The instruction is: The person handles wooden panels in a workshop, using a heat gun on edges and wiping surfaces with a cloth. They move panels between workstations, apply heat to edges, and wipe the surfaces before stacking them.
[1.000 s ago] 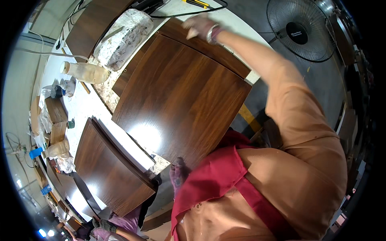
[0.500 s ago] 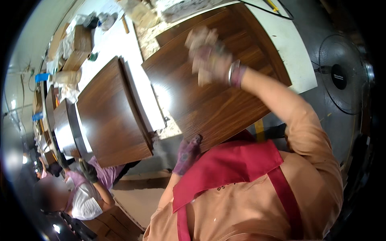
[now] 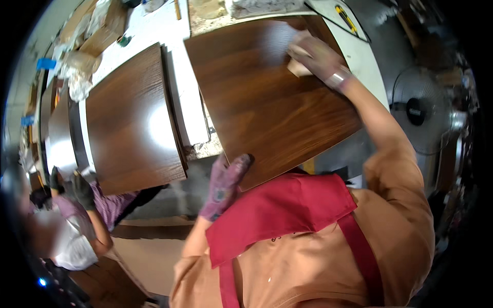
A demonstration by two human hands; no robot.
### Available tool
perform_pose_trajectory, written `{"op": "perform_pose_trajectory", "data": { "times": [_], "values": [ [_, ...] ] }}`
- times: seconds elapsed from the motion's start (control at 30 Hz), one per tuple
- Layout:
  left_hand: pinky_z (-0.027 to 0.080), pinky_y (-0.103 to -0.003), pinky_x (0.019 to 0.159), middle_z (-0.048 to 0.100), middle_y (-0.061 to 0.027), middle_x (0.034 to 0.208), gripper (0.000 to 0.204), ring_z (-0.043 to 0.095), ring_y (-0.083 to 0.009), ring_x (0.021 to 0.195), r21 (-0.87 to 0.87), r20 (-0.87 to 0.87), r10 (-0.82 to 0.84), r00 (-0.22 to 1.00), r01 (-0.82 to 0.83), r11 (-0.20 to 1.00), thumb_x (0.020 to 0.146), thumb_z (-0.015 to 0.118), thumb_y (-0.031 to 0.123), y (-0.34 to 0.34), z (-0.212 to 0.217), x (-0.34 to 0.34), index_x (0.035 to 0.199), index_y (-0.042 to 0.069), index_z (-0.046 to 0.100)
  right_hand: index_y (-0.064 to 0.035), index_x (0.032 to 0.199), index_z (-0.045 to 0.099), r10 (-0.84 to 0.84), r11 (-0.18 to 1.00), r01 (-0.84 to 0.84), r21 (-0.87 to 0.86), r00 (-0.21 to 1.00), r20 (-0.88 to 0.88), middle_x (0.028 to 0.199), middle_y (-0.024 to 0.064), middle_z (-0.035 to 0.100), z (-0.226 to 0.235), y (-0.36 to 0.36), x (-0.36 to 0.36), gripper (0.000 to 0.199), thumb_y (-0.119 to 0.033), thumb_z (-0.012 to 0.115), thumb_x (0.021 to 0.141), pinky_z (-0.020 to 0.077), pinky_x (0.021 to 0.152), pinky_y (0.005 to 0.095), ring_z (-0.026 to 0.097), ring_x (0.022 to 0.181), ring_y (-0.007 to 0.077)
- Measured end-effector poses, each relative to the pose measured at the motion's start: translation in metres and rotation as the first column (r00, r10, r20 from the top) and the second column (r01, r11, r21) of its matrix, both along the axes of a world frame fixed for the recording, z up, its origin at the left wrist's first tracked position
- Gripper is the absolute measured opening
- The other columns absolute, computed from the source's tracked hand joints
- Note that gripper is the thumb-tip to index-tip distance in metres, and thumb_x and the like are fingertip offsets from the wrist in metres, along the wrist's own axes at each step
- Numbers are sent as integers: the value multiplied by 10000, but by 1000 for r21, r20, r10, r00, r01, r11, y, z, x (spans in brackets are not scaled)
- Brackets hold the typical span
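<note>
A dark brown wood-grain panel [image 3: 267, 102] lies in front of me on the white table, over another brown panel that shows at its far right corner. My left hand [image 3: 223, 185], in a purple-stained glove, is closed on the panel's near left corner with the thumb on top. On the far right part of the panel, my right hand [image 3: 319, 57], also gloved, presses a pale tan cloth [image 3: 299, 68] against the surface. That hand is slightly blurred, and its palm side is hidden.
More brown panels [image 3: 134, 120] are stacked to the left, where a co-worker in dark gloves [image 3: 83, 190] stands. Cardboard boxes [image 3: 105, 33] and plastic bags sit far left. A yellow cutter knife [image 3: 345, 19] lies far right, and a black fan [image 3: 418, 110] stands beyond the table.
My right hand has swept to the right across the panel with the cloth. The panel has turned a little, and my left hand now grips its near left corner. The view has shifted.
</note>
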State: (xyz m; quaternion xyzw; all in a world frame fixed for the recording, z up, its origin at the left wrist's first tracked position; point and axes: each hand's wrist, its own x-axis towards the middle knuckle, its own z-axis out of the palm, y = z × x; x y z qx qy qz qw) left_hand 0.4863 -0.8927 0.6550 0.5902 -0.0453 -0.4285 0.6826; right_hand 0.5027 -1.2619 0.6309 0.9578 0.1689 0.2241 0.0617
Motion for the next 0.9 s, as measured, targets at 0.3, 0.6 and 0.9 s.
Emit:
{"op": "perform_pose_trajectory", "data": {
  "times": [0.3, 0.6, 0.9],
  "values": [
    [515, -314, 641, 580, -174, 895, 388, 598, -200, 732, -256, -22, -287, 958, 272, 927, 880, 543, 366, -102, 119, 19, 991, 7, 447, -45, 1204, 451, -198, 481, 262, 837, 962, -188, 1031, 111, 522, 89, 134, -139, 602, -185, 708, 678, 442, 770, 337, 530, 918, 243],
    [503, -277, 747, 563, -100, 1056, 387, 577, -155, 858, -297, 131, -626, 769, 633, 715, 909, 509, 322, -144, -4, 4, 1187, 60, 444, 47, 1050, 539, -708, 2, 215, 977, 690, -150, 890, 46, 596, 115, 69, -199, 343, -138, 663, 790, 486, 685, 265, 575, 792, 119],
    [479, -308, 746, 555, -89, 990, 418, 545, -180, 842, -281, -28, -631, 775, 600, 749, 898, 495, 398, -103, -74, -25, 1165, 76, 479, 37, 1188, 481, -816, 50, 272, 961, 565, -117, 1079, 121, 510, 16, 58, -265, 364, -132, 488, 866, 462, 820, 328, 523, 980, 224]
  ]
}}
